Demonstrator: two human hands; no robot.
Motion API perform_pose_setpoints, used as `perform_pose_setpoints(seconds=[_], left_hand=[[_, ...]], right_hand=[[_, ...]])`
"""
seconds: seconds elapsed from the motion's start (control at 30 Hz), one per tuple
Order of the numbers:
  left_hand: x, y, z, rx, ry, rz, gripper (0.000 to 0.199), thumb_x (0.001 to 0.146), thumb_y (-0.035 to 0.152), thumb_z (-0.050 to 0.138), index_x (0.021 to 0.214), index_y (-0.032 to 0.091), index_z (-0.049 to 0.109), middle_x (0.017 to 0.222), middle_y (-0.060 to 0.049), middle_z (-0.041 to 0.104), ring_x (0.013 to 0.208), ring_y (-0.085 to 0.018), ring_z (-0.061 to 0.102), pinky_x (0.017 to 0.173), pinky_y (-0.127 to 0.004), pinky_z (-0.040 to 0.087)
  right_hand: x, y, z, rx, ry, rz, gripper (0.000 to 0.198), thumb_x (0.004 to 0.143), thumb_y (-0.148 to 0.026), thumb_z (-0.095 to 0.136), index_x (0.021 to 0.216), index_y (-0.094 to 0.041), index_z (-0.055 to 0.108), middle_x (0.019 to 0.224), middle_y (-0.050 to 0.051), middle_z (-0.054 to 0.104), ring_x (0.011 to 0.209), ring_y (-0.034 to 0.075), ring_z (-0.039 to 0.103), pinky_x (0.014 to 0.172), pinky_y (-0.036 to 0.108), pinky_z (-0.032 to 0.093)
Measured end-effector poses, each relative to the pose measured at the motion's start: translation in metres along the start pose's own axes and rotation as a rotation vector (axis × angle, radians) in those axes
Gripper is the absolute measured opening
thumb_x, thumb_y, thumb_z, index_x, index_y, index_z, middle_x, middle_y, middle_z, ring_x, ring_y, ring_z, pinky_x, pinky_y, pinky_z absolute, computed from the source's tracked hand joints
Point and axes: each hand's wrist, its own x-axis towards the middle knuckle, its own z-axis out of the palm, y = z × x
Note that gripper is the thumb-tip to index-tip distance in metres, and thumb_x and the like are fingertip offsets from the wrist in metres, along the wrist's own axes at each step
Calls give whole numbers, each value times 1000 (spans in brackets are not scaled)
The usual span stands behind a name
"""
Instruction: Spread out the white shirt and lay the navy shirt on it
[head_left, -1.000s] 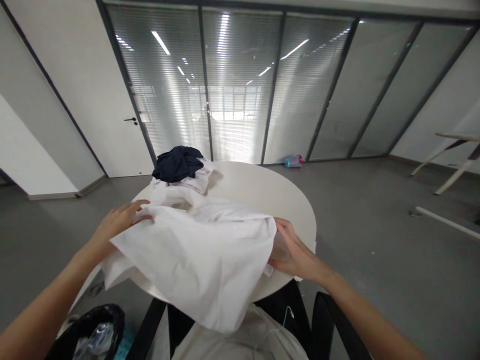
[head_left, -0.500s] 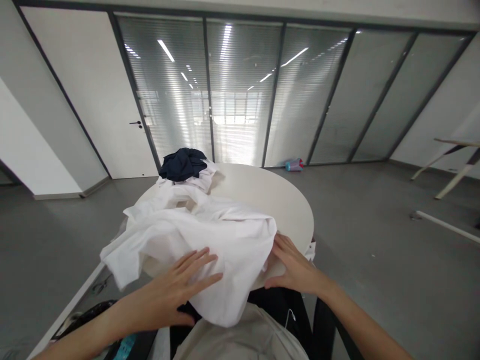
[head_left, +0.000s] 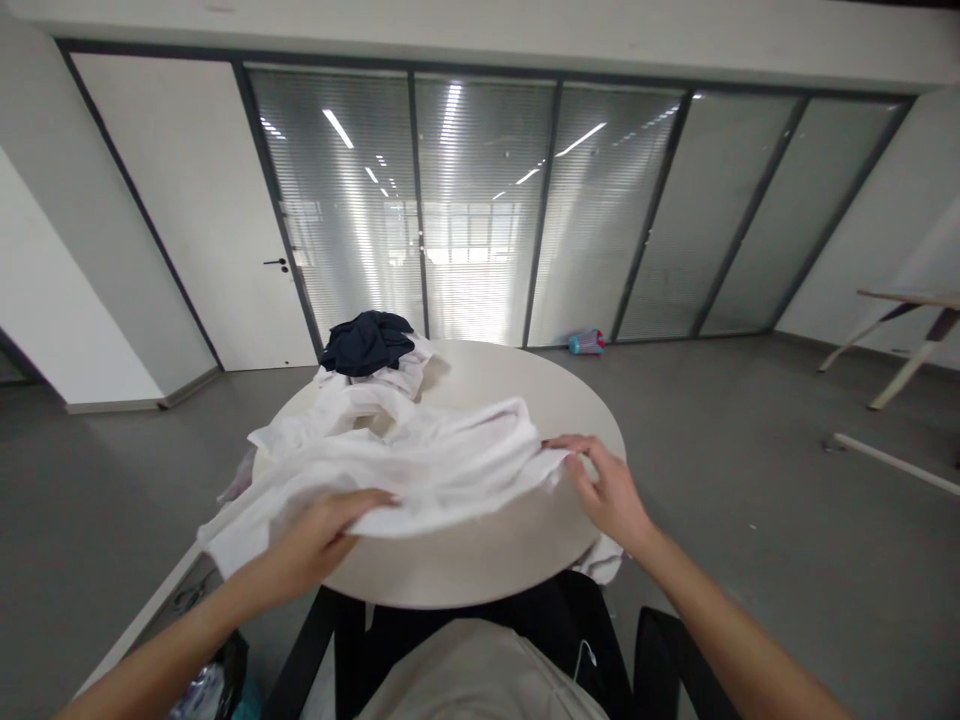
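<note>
white cloth (head_left: pixel 442 475), long axis left-right on table (head_left: pixel 450 575), left hand (head_left: pixel 326 532) pinching near edge, right hand (head_left: pixel 609 493) pinching right end, both reaching inward

Right hand (head_left: pixel 613 497) pinches white cloth (head_left: pixel 442 475); blurred left hand (head_left: pixel 321 538) apparently grips.

No lettering, label, brand, number or sign can be read. The blue-and-red object (head_left: pixel 586 342) on the floor beyond the worktop (head_left: pixel 517 375)'s far edge is too small, and the wrapping (head_left: pixel 202 694) below its near left too blurred.
</note>
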Motion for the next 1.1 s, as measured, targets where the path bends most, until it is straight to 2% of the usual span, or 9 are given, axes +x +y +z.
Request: perform_pose_setpoints(seconds=[0.17, 0.27, 0.37, 0.53, 0.73, 0.83, 0.93, 1.0, 1.1], left_hand=[[29, 4, -64, 3, 425, -299, 37, 86, 40, 48, 107, 17, 68, 93, -6, 75, 82, -26, 68, 69, -30, 53], [46, 6, -95, 80, 511, -424, 39, 83, 43, 52, 114, 24, 67, 75, -1, 72, 64, -22, 63, 55, -28, 46], [66, -4, -121, 313, 520, -465, 33, 85, 48, 54, 108, 31, 70, 75, -2, 72, 68, -25, 66, 62, -32, 47], [104, -20, -126, 654, 310, -466, 46, 92, 47, 51, 125, 19, 66, 108, -14, 72, 101, -39, 67, 83, -49, 51], [150, 19, -84, 294, 241, -29, 87, 84, 59, 63, 155, 22, 30, 157, -9, 40, 144, -32, 36, 116, -44, 31], [170, 27, -86, 245, 97, -28, 88, 80, 61, 66, 152, 19, 37, 149, -12, 49, 136, -33, 46, 112, -43, 34], [179, 14, -102, 211, -230, -133, 66, 81, 62, 63, 130, 17, 61, 123, -10, 68, 108, -28, 63, 92, -34, 46], [181, 0, -112, 222, -368, -175, 53, 83, 59, 61, 112, 15, 69, 110, -10, 73, 95, -26, 66, 80, -30, 47], [181, -8, -121, 220, -371, -206, 42, 85, 54, 58, 94, 15, 71, 97, -8, 74, 87, -24, 66, 73, -27, 46]], right_hand=[[50, -2, -22, -50, 269, 213, 18, 96, -41, 52, 91, -25, 44, 59, -7, 44, 44, 13, 42, 46, 26, 33], [81, -7, -31, -33, 291, 211, 21, 95, -43, 54, 90, -25, 44, 53, -10, 33, 40, 11, 31, 45, 26, 25], [109, -6, -32, 15, 311, 196, 22, 94, -43, 55, 88, -25, 44, 53, -10, 33, 42, 12, 30, 46, 26, 24], [139, -1, -2, 29, 279, 125, 23, 95, -43, 51, 85, -25, 42, 73, -2, 51, 60, 15, 47, 57, 28, 35], [160, -34, 41, -65, 117, 5, 20, 103, -43, 36, 96, -25, 43, 69, -4, 50, 57, 16, 49, 61, 28, 34], [169, -43, 41, -188, 16, -236, 32, 103, -52, 34, 95, -24, 48, 72, 0, 55, 62, 18, 54, 64, 29, 37], [169, -29, 26, -304, 20, -355, 37, 103, -53, 36, 90, -23, 53, 75, 4, 60, 69, 21, 56, 70, 32, 41], [165, -10, 11, -354, 70, -326, 36, 103, -48, 38, 86, -23, 55, 79, 6, 61, 74, 22, 57, 74, 34, 43], [155, 23, -11, -401, 170, -137, 28, 99, -42, 46, 83, -22, 57, 83, 7, 61, 78, 23, 59, 71, 34, 43]])
